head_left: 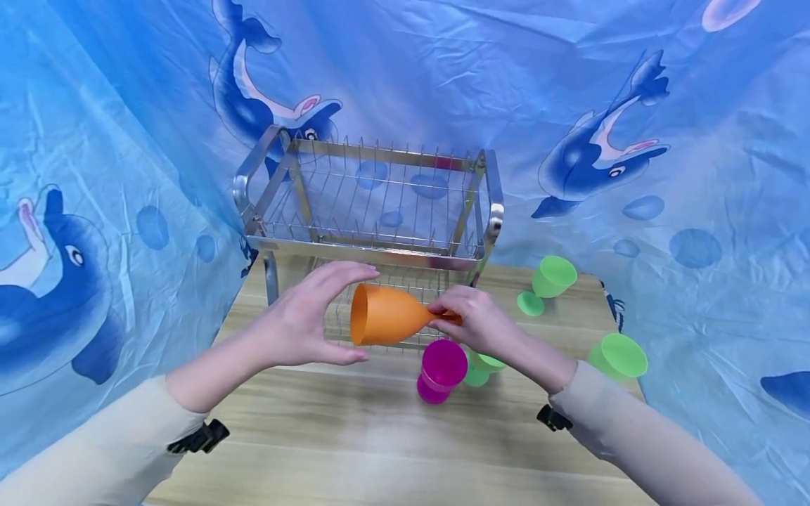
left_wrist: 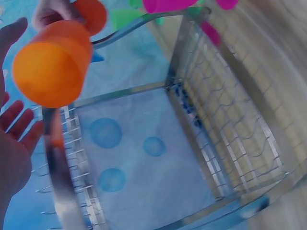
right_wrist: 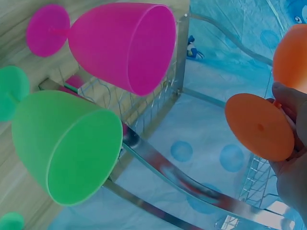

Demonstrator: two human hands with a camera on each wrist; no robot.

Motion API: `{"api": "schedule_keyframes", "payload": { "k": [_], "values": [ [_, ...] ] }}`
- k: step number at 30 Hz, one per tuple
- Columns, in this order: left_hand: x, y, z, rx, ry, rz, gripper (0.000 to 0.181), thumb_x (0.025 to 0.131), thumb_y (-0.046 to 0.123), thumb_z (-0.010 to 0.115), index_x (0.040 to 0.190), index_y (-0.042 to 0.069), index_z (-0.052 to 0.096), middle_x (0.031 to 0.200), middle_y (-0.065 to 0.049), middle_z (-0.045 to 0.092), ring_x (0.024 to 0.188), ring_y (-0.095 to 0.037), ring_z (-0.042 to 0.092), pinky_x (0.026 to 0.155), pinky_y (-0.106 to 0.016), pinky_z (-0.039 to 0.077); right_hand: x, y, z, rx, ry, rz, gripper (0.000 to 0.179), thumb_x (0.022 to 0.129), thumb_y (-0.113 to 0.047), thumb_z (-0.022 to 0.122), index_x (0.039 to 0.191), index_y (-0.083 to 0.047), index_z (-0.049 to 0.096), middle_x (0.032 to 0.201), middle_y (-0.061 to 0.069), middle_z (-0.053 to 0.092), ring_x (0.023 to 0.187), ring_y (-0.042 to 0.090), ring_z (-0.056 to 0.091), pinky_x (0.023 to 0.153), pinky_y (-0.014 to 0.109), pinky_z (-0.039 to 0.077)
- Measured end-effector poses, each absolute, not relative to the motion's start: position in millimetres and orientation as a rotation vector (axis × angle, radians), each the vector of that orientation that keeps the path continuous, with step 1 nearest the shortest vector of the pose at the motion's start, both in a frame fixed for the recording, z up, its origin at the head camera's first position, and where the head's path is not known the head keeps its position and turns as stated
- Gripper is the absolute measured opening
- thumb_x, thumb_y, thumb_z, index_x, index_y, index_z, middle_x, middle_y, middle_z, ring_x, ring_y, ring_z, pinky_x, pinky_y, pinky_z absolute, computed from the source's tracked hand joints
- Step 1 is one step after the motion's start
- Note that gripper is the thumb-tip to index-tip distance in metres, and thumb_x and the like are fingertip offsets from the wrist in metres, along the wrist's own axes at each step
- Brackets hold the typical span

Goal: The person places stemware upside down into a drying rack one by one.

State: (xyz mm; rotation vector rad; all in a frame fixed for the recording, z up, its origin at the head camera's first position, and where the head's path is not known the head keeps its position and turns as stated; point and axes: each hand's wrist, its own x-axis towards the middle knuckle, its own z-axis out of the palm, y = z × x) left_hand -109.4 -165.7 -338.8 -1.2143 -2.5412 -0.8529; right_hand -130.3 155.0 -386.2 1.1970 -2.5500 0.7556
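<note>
An orange plastic goblet lies sideways in the air in front of the rack, its mouth toward the left. My right hand pinches it by the stem; the round orange foot shows beside the fingers in the right wrist view. My left hand is spread beside the goblet's mouth, thumb and fingers apart, holding nothing. Below my right hand a magenta goblet stands upright on the table, with a green goblet close beside it, partly hidden in the head view.
A two-tier metal dish rack stands at the back of the wooden table. To the right are two more green goblets, one near the back and another near the right edge. A blue dolphin-print curtain surrounds the table.
</note>
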Motion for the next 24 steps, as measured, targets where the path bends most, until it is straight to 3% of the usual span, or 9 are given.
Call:
{"api": "schedule_keyframes", "payload": {
  "k": [10,17,24],
  "values": [
    [-114,-155,-378,-1.174,-2.432,-0.844,0.107,0.062,0.043,0.104,0.150,0.009,0.053,0.151,-0.009,0.057,0.136,-0.031,0.057,0.107,-0.058,0.055,-129,168,-375,1.237,-2.569,0.549,0.025,0.084,-0.017,0.094,0.104,-0.007,0.082,0.096,0.004,0.079,0.088,0.018,0.074,0.079,0.029,0.065],
    [-116,-155,-394,-1.166,-2.407,-0.866,0.104,0.062,0.042,0.104,0.147,0.012,0.053,0.148,-0.010,0.058,0.134,-0.030,0.057,0.106,-0.057,0.057,-131,168,-369,1.262,-2.585,0.492,0.022,0.084,-0.016,0.094,0.103,-0.010,0.083,0.094,0.001,0.078,0.085,0.016,0.071,0.075,0.025,0.063],
    [-117,-158,-403,-1.124,-2.379,-0.921,0.095,0.062,0.034,0.104,0.141,0.010,0.058,0.141,-0.008,0.061,0.128,-0.027,0.060,0.099,-0.049,0.062,-131,164,-365,1.291,-2.609,0.466,0.025,0.085,-0.018,0.094,0.106,-0.009,0.083,0.098,0.002,0.079,0.091,0.017,0.075,0.081,0.027,0.065]
  ]
}}
